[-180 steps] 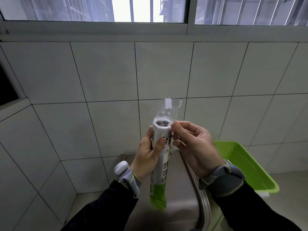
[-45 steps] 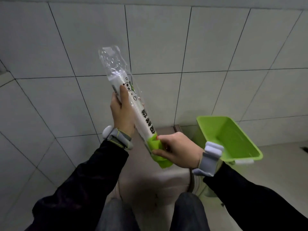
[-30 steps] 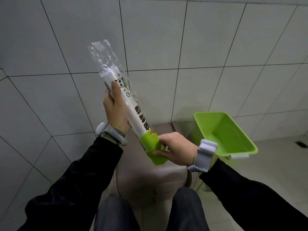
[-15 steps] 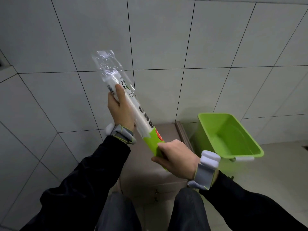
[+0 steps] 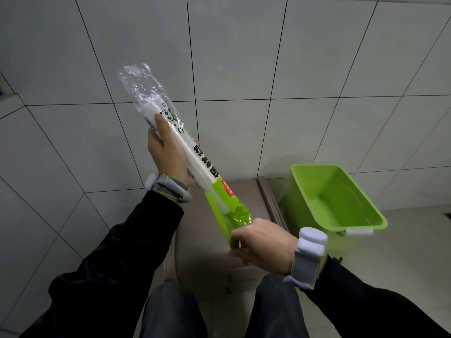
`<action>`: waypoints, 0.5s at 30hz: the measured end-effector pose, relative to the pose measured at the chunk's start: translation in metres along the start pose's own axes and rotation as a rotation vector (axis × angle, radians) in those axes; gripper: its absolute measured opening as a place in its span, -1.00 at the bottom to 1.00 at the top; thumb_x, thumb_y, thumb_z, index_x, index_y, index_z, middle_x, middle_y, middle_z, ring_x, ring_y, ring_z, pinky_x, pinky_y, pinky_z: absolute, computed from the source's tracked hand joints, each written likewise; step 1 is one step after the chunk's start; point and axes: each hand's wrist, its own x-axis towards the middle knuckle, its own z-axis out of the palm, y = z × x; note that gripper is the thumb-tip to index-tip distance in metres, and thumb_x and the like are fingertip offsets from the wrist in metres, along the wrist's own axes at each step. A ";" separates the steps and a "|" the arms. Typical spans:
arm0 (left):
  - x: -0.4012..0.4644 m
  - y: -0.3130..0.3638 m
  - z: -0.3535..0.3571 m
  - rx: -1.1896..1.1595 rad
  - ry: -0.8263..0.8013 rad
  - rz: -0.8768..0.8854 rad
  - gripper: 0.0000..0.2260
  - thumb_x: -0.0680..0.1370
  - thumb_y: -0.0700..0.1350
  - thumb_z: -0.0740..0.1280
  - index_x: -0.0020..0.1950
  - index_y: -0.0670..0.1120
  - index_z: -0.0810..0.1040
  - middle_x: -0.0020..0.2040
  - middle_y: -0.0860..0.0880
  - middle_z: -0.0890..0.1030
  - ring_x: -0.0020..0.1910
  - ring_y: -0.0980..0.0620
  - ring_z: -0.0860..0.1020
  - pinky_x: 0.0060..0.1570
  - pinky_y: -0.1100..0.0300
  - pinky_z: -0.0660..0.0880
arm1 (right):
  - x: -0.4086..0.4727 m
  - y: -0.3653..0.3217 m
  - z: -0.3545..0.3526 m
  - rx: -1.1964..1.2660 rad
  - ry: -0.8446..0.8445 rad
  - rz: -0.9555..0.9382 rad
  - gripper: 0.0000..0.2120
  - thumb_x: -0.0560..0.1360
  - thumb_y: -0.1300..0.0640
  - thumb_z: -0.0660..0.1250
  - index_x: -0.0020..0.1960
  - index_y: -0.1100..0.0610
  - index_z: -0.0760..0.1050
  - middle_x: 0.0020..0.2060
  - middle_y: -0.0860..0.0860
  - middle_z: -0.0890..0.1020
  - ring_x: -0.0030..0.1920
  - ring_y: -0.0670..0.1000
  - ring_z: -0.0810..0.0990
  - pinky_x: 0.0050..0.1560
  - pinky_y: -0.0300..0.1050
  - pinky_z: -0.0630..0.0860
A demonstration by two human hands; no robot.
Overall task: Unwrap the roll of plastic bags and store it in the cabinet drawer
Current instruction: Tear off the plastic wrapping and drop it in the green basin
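A long white roll of plastic bags [image 5: 195,157] sits tilted inside a clear wrapper with black print and a green lower end. My left hand [image 5: 168,152] grips the roll through the wrapper near its upper part. My right hand [image 5: 261,245] pinches the green bottom end of the wrapper [image 5: 234,218], which looks stretched and partly empty below the roll. The clear top of the wrapper sticks up loose past the roll. Below my hands stands a small brown cabinet [image 5: 214,254] against the tiled wall; its drawer front is mostly hidden by my arms and knees.
A bright green plastic bin [image 5: 334,198] stands on the floor right of the cabinet, open and empty-looking. Grey tiled walls close in behind and to the left. My knees show at the bottom edge.
My right hand has pulled the green wrapper end down and to the right, away from the roll, so the wrapper is stretched longer. My left hand keeps its hold on the roll.
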 end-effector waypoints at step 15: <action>-0.023 -0.005 0.008 -0.051 -0.155 -0.164 -0.56 0.63 0.19 0.12 -0.02 -0.19 0.50 -0.34 -0.15 0.56 -0.41 -0.10 0.57 -0.40 0.11 0.52 | 0.017 -0.009 -0.057 0.216 0.774 -0.017 -0.86 0.55 0.02 0.28 0.05 0.06 0.49 -0.15 -0.06 0.62 -0.15 0.00 0.58 -0.12 0.00 0.54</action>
